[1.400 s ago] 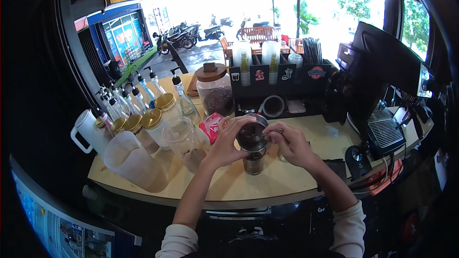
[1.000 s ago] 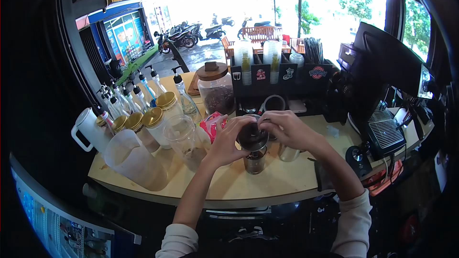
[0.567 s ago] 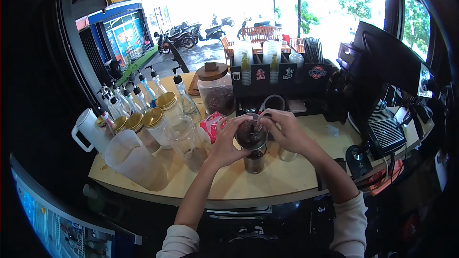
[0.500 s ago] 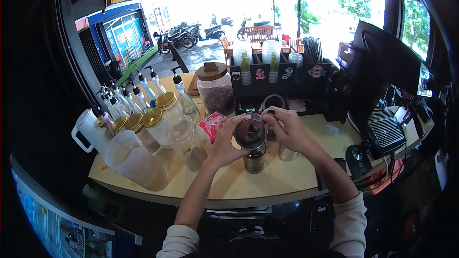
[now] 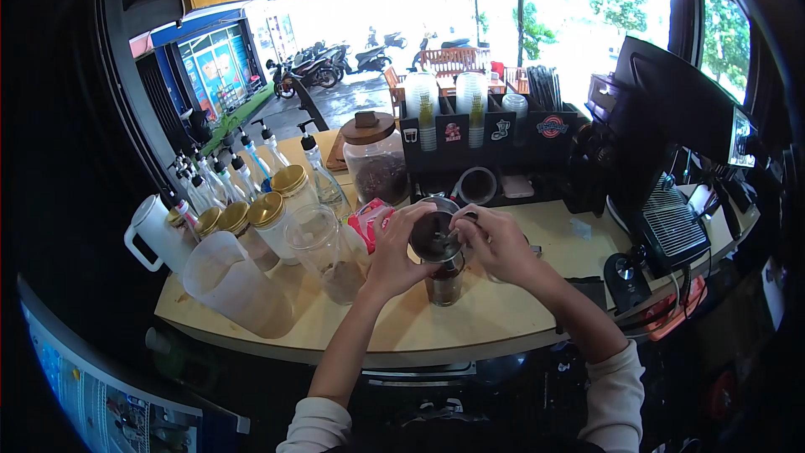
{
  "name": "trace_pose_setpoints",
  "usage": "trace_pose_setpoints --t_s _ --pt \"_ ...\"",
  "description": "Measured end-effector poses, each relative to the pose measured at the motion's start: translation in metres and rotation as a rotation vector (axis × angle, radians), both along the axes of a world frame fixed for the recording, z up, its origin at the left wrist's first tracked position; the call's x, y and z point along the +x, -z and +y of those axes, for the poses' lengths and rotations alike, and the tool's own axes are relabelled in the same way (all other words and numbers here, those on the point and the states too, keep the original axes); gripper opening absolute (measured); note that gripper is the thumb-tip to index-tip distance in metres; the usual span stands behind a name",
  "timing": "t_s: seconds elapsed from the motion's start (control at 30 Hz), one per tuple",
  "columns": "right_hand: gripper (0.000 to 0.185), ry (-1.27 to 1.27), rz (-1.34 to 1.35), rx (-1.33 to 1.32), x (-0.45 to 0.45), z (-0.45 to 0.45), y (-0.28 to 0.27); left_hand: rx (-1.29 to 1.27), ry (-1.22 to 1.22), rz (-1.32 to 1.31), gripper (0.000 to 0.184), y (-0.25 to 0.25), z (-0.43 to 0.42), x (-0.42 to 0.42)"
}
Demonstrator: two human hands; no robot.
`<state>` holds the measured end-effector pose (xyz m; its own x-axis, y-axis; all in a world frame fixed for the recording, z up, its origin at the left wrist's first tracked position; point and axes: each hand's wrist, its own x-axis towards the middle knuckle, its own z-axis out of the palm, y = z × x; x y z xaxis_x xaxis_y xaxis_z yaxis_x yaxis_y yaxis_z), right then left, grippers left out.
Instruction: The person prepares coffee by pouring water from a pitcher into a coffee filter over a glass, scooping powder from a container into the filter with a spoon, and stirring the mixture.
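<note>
Together, the fingers and thumb of the left hand (image 5: 397, 253) curved around the side of a round dark container (image 5: 429, 231), just right of the middle of the frame, its open mouth tilted up toward the camera. The right hand (image 5: 496, 245) had its fingertips pinched on a thin spoon-like tool (image 5: 453, 235) at the container's right rim; the tool's lower end was hard to make out. Directly below in the frame, a small glass (image 5: 444, 288) stood upright on the pale counter (image 5: 394, 329), partly covered by the container; whether the two touched could not be told. A strip of bare wood ran between the glass and the counter's curved front edge, in the lower middle. Left of the left hand, a pink packet (image 5: 366, 222) sat just beside the knuckles, then a clear plastic cup (image 5: 312, 235) and a frosted pitcher (image 5: 222, 275) crowded the centre left, the pitcher near the front edge. On the other side, more pale wood stretched from the right hand to a black dial device (image 5: 627, 277) at the centre right. Above the hands, a dark ring-mouthed cup (image 5: 477, 186) lay close behind, and a black organizer (image 5: 527, 138) closed off the upper middle.
</note>
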<state>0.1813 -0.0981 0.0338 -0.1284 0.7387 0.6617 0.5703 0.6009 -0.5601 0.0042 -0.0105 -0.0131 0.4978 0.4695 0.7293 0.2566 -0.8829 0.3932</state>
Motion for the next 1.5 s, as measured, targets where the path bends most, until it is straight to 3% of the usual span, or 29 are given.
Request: trace_pose_setpoints --t_s 0.1,0.2,0.3,0.37,0.5,0.57,0.77,0.9,0.97,1.1,1.3,1.4,1.47,1.5 --pt "0.012 -0.078 0.06 -0.121 0.005 0.004 -0.002 0.01 0.0 0.011 0.083 -0.002 0.0 0.0" --pt "0.011 -0.153 -0.065 0.043 0.012 0.011 -0.006 -0.008 0.013 0.05 0.083 -0.003 0.001 -0.001" --pt "0.013 -0.179 -0.152 -0.094 0.021 0.013 -0.029 0.018 0.014 0.114 0.084 -0.004 0.0 -0.001" --pt "0.013 -0.174 -0.155 -0.327 0.023 0.014 -0.039 0.013 0.038 0.125 0.085 -0.003 0.002 0.0" --pt "0.014 -0.271 -0.22 -0.298 0.012 0.011 -0.042 0.019 0.046 0.1 0.085 -0.007 0.0 0.002" --pt "0.015 -0.234 -0.174 -0.081 0.014 0.017 -0.038 0.025 0.027 0.101 0.084 -0.011 -0.003 0.001" --pt "0.015 -0.266 -0.143 -0.195 0.013 0.01 -0.028 0.04 0.014 0.108 0.082 -0.01 -0.001 -0.001" --pt "0.019 -0.2 0.16 -0.199 0.021 0.005 -0.014 -0.022 -0.003 0.103 0.083 -0.009 -0.001 -0.003" --pt "0.02 -0.128 0.463 -0.086 0.027 0.001 -0.009 -0.049 -0.033 0.096 0.084 -0.009 0.0 -0.004" --pt "0.019 0.011 0.677 0.162 0.038 -0.014 -0.002 -0.11 -0.081 0.052 0.082 -0.007 0.002 -0.002" --pt "0.013 0.086 0.615 0.123 0.054 -0.025 0.055 -0.212 0.026 -0.031 0.074 -0.004 0.013 -0.001" --pt "0.01 0.153 0.449 -0.041 0.05 -0.031 0.085 -0.166 0.003 -0.026 0.073 -0.005 0.013 -0.002" --pt "0.01 0.173 0.091 -0.098 0.045 -0.033 0.098 -0.177 0.005 -0.021 0.073 -0.007 0.011 -0.001" --pt "0.01 0.174 0.093 -0.1 0.045 -0.034 0.106 -0.187 0.006 -0.019 0.073 -0.007 0.011 -0.001"
